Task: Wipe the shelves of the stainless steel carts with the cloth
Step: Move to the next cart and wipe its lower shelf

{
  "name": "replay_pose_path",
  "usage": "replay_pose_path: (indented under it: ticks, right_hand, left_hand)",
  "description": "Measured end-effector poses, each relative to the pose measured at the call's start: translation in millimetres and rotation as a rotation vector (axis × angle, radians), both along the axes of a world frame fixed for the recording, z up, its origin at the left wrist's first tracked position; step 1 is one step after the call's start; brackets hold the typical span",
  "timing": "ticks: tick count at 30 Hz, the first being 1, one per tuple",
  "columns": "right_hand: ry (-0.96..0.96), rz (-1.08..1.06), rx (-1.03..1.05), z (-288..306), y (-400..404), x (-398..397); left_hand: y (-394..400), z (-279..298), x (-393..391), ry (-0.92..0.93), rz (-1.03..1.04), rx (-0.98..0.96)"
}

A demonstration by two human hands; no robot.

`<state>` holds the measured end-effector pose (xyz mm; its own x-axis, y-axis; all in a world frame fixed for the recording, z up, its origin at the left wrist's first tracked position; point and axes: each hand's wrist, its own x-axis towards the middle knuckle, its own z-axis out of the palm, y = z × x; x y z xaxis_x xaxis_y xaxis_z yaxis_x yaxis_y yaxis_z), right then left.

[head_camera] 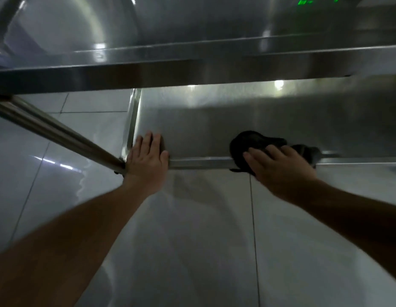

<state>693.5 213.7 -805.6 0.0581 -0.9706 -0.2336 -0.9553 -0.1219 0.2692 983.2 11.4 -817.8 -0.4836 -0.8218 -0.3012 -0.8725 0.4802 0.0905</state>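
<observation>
Wiping the lower shelf (214, 125) is underway — right hand (279, 167) presses flat, fingers spread, on the dark cloth (248, 140) at the front edge, left hand (148, 156) braces the corner — next, sweep inward

A dark, crumpled cloth (254, 142) is bunched on the near edge of the lower brushed stainless steel shelf (214, 120) of the cart, well right of that shelf's near left corner. Part of the cloth is draped over the raised front rim, and a further dark fold is seen on the same edge to the right. The lower shelf is flat, dull grey and rimmed. The upper stainless steel shelf (148, 72) is seen above it, its front edge running across the view.
</observation>
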Motion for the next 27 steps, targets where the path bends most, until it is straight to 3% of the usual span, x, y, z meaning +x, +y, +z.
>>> replay_pose_path:
  ticks: [3, 7, 13, 17, 27]
  right_hand:
    - [0.067, -0.151, 0.078, 27, 33, -31]
    - [0.085, -0.318, 0.203, 68, 70, -29]
    - [-0.179, -0.463, 0.427, 140, 129, 46]
    - [-0.335, -0.508, 0.561, 222, 149, 108]
    - [-0.362, -0.47, 0.64, 476, 137, 214]
  left_hand:
    - [-5, 12, -6, -0.124, -0.092, 0.021]
    - [11, 55, -16, -0.078, -0.067, 0.06]
    - [125, 152, -1, -0.255, -0.044, 0.401]
    - [188, 236, 29, -0.317, -0.119, 0.509]
    - [227, 483, 111, -0.168, 0.047, 0.614]
